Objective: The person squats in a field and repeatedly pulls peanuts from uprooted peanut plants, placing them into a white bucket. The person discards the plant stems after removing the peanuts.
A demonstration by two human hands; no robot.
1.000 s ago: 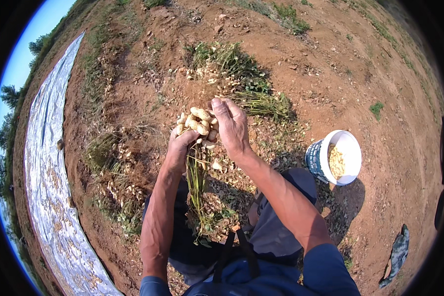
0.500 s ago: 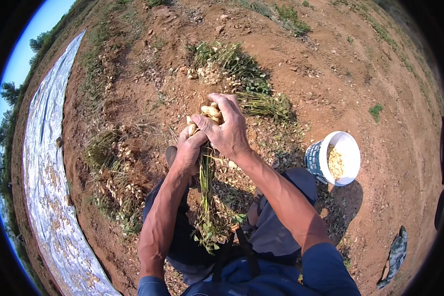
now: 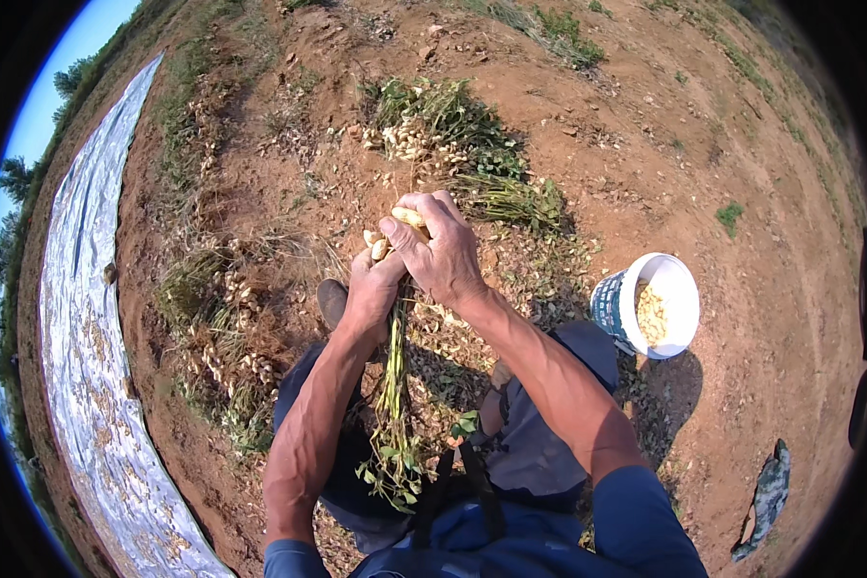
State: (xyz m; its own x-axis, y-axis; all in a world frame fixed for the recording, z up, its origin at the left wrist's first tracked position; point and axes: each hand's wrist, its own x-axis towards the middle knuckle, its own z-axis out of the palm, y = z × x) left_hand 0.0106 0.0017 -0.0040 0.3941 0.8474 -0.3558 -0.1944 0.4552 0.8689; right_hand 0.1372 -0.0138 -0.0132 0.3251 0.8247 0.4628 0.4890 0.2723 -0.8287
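My left hand (image 3: pixel 371 294) is closed round a peanut plant (image 3: pixel 393 380), whose green stems and leaves hang down toward my lap. Pale peanuts (image 3: pixel 409 217) show at the plant's upper end, between my two hands. Curled over those pods is my right hand (image 3: pixel 440 252), its thumb pressed against them and touching the left hand's side. Most of the roots are hidden behind the fingers. Right of my knee, a white bucket (image 3: pixel 679 308) with a dark printed side leans toward me and holds shelled-looking pale peanuts (image 3: pixel 651 315).
Pulled peanut plants lie in a heap (image 3: pixel 443 130) ahead and another heap (image 3: pixel 222 337) at left. A long silvery sheet (image 3: pixel 96 318) with scattered pods runs along the far left. A camouflage-patterned cloth (image 3: pixel 766 501) lies at lower right. Reddish soil (image 3: pixel 626 164) surrounds everything.
My right hand has tightened and turned slightly over the pods, hiding more of them. The hanging leaves have swung a little left and lower. The view has shifted slightly.
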